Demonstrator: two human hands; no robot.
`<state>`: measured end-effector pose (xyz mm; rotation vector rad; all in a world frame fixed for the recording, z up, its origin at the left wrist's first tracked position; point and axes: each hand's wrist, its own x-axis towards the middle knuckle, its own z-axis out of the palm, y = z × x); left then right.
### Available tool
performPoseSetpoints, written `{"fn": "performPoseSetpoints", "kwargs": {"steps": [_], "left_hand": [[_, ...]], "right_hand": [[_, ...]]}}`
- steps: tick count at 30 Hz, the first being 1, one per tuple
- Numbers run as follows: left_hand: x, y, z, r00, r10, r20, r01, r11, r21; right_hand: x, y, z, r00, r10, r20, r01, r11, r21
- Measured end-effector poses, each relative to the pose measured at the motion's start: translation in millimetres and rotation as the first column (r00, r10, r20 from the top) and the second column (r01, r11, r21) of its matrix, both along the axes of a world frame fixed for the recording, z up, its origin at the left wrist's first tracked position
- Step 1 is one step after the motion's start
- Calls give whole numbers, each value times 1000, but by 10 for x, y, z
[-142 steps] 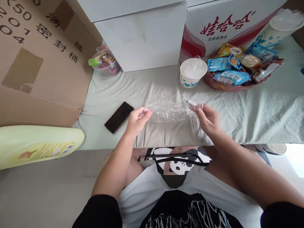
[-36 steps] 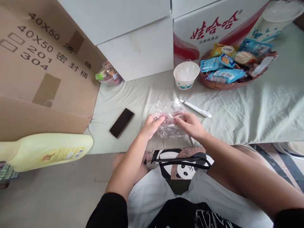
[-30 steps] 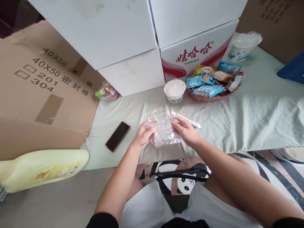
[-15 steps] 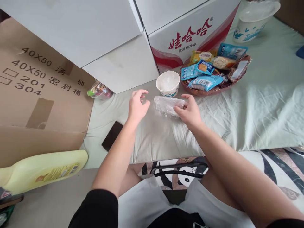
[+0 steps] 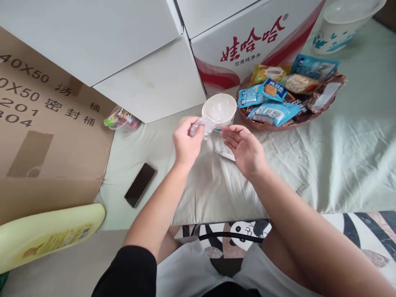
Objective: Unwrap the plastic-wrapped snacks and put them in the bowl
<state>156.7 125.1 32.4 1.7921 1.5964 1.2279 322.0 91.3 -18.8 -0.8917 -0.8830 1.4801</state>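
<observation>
My left hand (image 5: 188, 142) is closed on a piece of crumpled clear plastic wrap (image 5: 208, 126), held at the front left rim of a white paper bowl (image 5: 229, 110). More clear plastic seems to lie inside the bowl. To the right, my right hand (image 5: 247, 150) has its fingers stretched out and apart, palm turned toward the left, with nothing in it. Its fingertips are close to the bowl's front. Partly hidden behind this hand, a slim white object (image 5: 226, 155) lies on the pale green cloth (image 5: 210, 194); I cannot make out its kind.
A basket (image 5: 280, 126) full of wrapped snacks stands right of the bowl. White drawers (image 5: 151, 82) and a printed carton (image 5: 213, 62) rise behind. A phone (image 5: 140, 185), a clear snack cup (image 5: 123, 119), a cardboard box (image 5: 58, 136) and a yellow bottle (image 5: 58, 231) are at left; a paper bucket (image 5: 335, 35), back right.
The flattened clear plastic in my right hand is now bunched in my left hand, near the bowl. My right hand has opened, and the slim white object shows on the cloth. The view has shifted slightly.
</observation>
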Motion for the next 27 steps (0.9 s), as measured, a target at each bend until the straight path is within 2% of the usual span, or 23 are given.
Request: {"fn": "performPoseSetpoints", "kwargs": {"steps": [1, 2, 3, 4, 6, 7, 8, 10, 11, 12, 13, 15, 19, 21, 24, 27], "left_hand": [[9, 78, 67, 995, 35, -97, -26, 996, 91], [43, 167, 145, 979, 32, -204, -4, 991, 137], [100, 262, 231, 946, -7, -323, 48, 992, 118], [175, 358, 320, 891, -69, -448, 99, 994, 43], [347, 541, 506, 711, -252, -657, 124, 964, -235], [428, 621, 598, 607, -377, -700, 103, 911, -400], [497, 691, 688, 514, -506, -692, 76, 831, -551], [589, 805, 845, 392, -703, -593, 75, 667, -742], [613, 851, 904, 347, -752, -561, 89, 622, -778], [627, 892, 946, 308, -779, -547, 106, 599, -794], [636, 929, 969, 274, -785, -555, 117, 600, -791], [647, 1005, 962, 212, -776, -594, 136, 626, -768], [672, 1188, 837, 123, -706, -697, 121, 708, -696], [679, 1280, 767, 117, -713, -692, 99, 701, -706], [691, 1362, 657, 121, -755, -645, 62, 654, -754], [736, 1346, 524, 59, -734, -677, 6, 678, -735]], "right_hand": [[-21, 9, -8, 1000, -25, 9, 25, 999, -20], [-46, 14, -8, 999, -51, 2, 52, 998, -48], [-70, 18, 1, 997, -79, -17, 78, 994, -77], [-93, 20, 19, 994, -104, -42, 100, 989, -105], [-119, 19, 69, 988, -134, -83, 121, 981, -149], [-120, 19, 97, 986, -138, -97, 121, 979, -166], [-115, 19, 121, 985, -139, -107, 118, 977, -179], [-90, 22, 157, 984, -132, -118, 108, 976, -189], [-75, 25, 168, 984, -130, -119, 107, 977, -186], [-63, 29, 174, 985, -129, -118, 107, 978, -181], [-54, 33, 177, 985, -129, -113, 108, 978, -180], [-50, 37, 179, 986, -131, -102, 110, 975, -194], [-65, 33, 194, 988, -125, -94, 100, 967, -234], [-58, 28, 212, 988, -123, -95, 98, 966, -239], [-17, 28, 242, 986, -137, -94, 112, 966, -231], [31, 38, 262, 984, -148, -98, 124, 968, -220]]}}
